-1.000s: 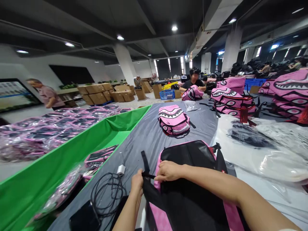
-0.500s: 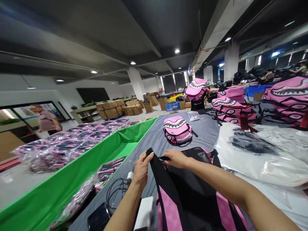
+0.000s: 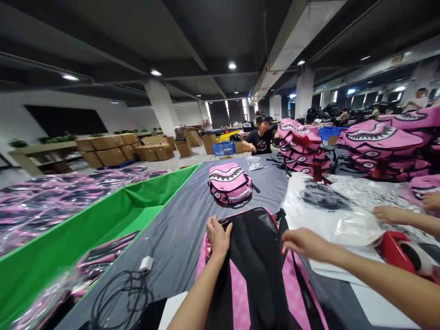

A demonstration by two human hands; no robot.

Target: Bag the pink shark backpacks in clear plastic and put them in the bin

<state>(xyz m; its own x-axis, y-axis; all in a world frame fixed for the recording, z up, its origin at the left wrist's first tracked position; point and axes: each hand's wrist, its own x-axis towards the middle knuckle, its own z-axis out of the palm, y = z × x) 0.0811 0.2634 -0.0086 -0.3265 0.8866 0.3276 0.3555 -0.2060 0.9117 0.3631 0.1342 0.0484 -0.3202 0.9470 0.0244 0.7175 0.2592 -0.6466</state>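
Observation:
A pink-and-black backpack (image 3: 256, 266) lies in front of me, its black back panel and shoulder straps facing up. My left hand (image 3: 218, 236) rests on its upper left corner, thumb spread from the fingers beside a black strap end. Close to the right shoulder strap is my right hand (image 3: 305, 243), fingers loosely bent and apart; a small red spot shows at its fingertips. Beyond the bag, a smaller pink backpack (image 3: 230, 183) with a toothed-mouth print sits on the grey cloth (image 3: 185, 215).
Left, a green fabric trough (image 3: 113, 220) holds plastic-wrapped bags. Black cables (image 3: 120, 293) and a white adapter (image 3: 146, 263) lie nearby. Plastic bags (image 3: 347, 220), stacked pink backpacks (image 3: 381, 142) and a red tape dispenser (image 3: 395, 247) are right. Another person's hand (image 3: 392, 214) reaches in; one person (image 3: 259, 140) is behind.
My left hand has let go of the raised strap, which now lies down on the backpack. My right hand has moved across to the right strap. The view has swung right.

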